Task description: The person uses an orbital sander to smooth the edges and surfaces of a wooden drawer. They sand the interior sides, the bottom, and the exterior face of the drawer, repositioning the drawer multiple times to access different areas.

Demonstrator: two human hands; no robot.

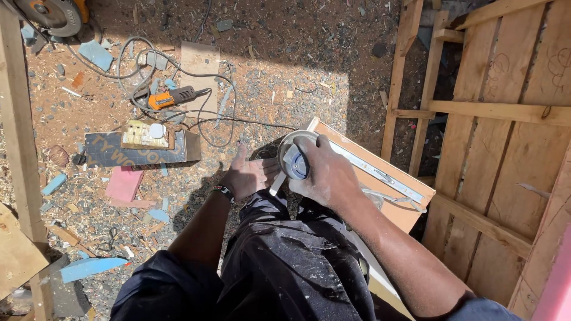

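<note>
Sawdust ground (285,71), right hand (330,175) gripping grinder (294,157)

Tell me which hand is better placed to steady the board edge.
Left, probably. The left hand lies open and flat beside the board, while the right hand grips the round power tool.

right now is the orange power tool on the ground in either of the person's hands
No, the orange power tool lies on the ground among cables, apart from both hands; the right hand grips a grey disc tool.
</note>
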